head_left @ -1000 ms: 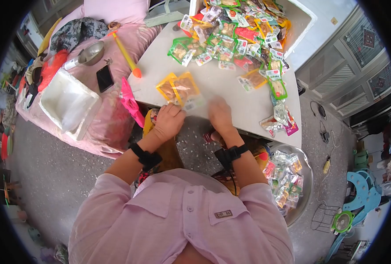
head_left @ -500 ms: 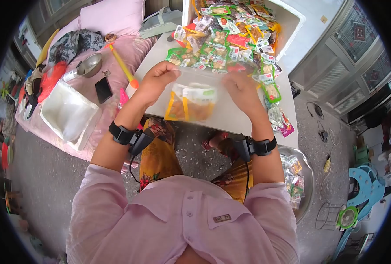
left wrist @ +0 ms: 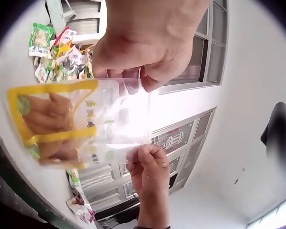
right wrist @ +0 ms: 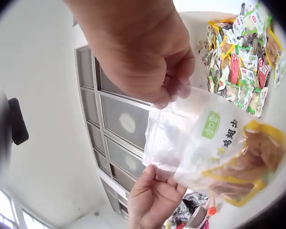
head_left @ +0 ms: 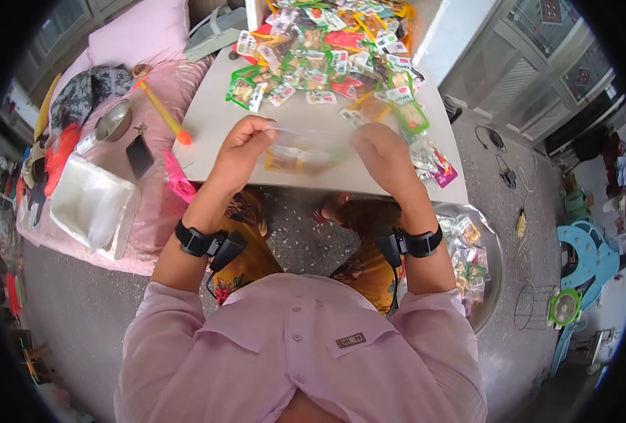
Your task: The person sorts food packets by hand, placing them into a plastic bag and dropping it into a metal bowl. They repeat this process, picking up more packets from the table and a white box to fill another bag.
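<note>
Both hands hold a clear plastic zip bag (right wrist: 164,143) by its top edge, stretched between them above the front of the table. My left hand (head_left: 241,151) pinches one top corner between thumb and fingers, and my right hand (head_left: 385,156) pinches the other. Low in the bag sit yellow-edged food packets (left wrist: 50,112) with brown meat pieces showing through clear windows. The right wrist view shows a green label and dark lettering on white film. In the head view the bag is blurred and hangs close over the table edge.
Many colourful food packets (head_left: 313,60) are heaped at the back of the pale table (head_left: 210,92), spilling from a white foam box (head_left: 431,28). More packets lie in a metal basin (head_left: 495,282) on the floor at right. On the pink bed stand another foam box (head_left: 90,201) and a phone (head_left: 140,156).
The packets lay on the table a second ago with both hands low at its edge. Now they hang in the clear bag, raised between the spread hands. The head view has shifted slightly.
</note>
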Tool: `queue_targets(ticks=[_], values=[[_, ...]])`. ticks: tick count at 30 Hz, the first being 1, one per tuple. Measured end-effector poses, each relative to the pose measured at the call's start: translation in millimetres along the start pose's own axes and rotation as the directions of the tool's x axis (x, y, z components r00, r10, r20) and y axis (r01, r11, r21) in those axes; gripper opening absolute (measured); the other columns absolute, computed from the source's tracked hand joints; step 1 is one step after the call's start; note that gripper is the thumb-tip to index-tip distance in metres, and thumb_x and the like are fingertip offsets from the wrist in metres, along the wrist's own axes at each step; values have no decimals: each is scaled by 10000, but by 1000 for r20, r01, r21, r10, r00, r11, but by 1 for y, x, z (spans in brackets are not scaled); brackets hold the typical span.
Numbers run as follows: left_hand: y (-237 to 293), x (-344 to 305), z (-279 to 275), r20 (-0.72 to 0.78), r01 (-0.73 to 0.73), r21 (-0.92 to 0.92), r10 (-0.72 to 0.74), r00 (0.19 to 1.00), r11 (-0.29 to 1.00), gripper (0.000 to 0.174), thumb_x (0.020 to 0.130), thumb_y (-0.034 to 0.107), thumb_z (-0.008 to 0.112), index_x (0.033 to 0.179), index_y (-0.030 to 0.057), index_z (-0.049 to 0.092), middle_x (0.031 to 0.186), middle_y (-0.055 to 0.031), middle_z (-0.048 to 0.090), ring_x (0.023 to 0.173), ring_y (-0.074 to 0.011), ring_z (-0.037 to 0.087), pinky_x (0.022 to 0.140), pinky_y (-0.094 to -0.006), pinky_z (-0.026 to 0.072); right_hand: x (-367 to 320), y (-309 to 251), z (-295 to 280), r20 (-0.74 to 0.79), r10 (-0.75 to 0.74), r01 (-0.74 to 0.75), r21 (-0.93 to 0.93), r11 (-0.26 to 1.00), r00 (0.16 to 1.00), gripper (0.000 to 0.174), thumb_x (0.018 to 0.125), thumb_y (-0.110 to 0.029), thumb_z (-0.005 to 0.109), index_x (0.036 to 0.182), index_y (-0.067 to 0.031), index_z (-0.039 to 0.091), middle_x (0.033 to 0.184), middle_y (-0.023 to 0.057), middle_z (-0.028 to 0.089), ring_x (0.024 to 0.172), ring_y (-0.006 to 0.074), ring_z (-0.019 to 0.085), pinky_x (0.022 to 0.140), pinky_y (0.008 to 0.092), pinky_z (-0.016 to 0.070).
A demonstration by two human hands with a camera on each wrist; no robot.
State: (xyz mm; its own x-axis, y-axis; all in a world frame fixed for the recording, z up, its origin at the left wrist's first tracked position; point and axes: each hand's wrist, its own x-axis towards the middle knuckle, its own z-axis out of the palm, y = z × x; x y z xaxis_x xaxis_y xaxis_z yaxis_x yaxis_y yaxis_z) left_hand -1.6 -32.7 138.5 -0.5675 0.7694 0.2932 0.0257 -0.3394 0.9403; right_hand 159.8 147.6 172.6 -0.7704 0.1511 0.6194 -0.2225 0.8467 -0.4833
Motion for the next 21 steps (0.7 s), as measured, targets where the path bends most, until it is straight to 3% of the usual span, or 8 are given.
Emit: queue_targets(ticks=[1, 3, 5, 9, 17, 19, 20, 21], values=[[7, -1, 11, -47, -74, 44, 76, 996, 996, 60, 818, 62, 488, 871, 38, 504, 853, 4, 524, 776, -55, 452, 729, -206, 362, -4, -3, -6, -23, -7, 6, -14, 1000, 1000, 85, 744, -79, 509, 777, -1, 521, 754, 149, 530, 718, 322, 512, 632, 361, 415], [19, -7, 15, 39, -109, 83, 106, 994, 991, 72, 825, 59, 469, 884, 26, 493, 963, -60, 533, 872, -97, 473, 797, -244, 355, -12, -18, -18, 25, 62, -63, 20, 998, 998, 97, 744, -84, 511, 798, -4, 523, 767, 149, 536, 719, 325, 518, 630, 371, 418], [28, -15, 22, 105, -146, 127, 133, 986, 981, 76, 818, 37, 449, 890, 23, 470, 979, -111, 523, 917, -158, 481, 827, -276, 346, -26, -22, -20, -68, 4, -1, 37, 999, 998, 172, 723, -94, 553, 866, 0, 532, 741, 128, 542, 672, 277, 532, 611, 333, 420], [31, -36, 38, 271, -134, 249, 64, 961, 959, 65, 821, 37, 441, 879, 15, 458, 953, -114, 521, 884, -161, 486, 799, -282, 369, -53, -44, -24, 175, 108, -110, 2, 994, 979, 376, 688, -135, 578, 1019, 1, 459, 724, 127, 538, 682, 288, 534, 601, 368, 412], [9, -64, 58, 379, 72, 82, -98, 920, 994, 63, 825, 59, 467, 874, 19, 464, 917, -100, 518, 837, -156, 500, 753, -278, 397, -101, -55, -8, 301, 164, -221, 168, 961, 939, 115, 722, -129, 541, 738, -23, 500, 667, 116, 485, 661, 308, 491, 586, 390, 391], [-1, -68, 61, 406, 98, 80, -122, 906, 992, 62, 825, 57, 467, 872, 17, 471, 917, -99, 517, 833, -159, 500, 753, -280, 398, -107, -55, -19, 334, 187, -239, 121, 963, 924, 104, 727, -119, 534, 756, -24, 508, 675, 117, 492, 671, 305, 495, 595, 382, 395], [-5, -67, 65, 449, 13, 136, -73, 891, 991, 64, 825, 61, 473, 872, 18, 483, 916, -88, 516, 782, -139, 509, 707, -262, 414, -112, -55, -26, 351, 199, -247, 98, 964, 915, 99, 730, -115, 531, 765, -24, 512, 679, 118, 496, 676, 303, 498, 599, 378, 397], [-11, -68, 64, 457, 72, 160, -138, 879, 985, 67, 825, 65, 476, 872, 18, 485, 918, -82, 515, 764, -128, 510, 688, -254, 417, -117, -53, -34, 304, 216, -252, 82, 964, 928, 93, 722, -112, 524, 747, -24, 504, 677, 124, 500, 667, 314, 499, 591, 389, 394]])
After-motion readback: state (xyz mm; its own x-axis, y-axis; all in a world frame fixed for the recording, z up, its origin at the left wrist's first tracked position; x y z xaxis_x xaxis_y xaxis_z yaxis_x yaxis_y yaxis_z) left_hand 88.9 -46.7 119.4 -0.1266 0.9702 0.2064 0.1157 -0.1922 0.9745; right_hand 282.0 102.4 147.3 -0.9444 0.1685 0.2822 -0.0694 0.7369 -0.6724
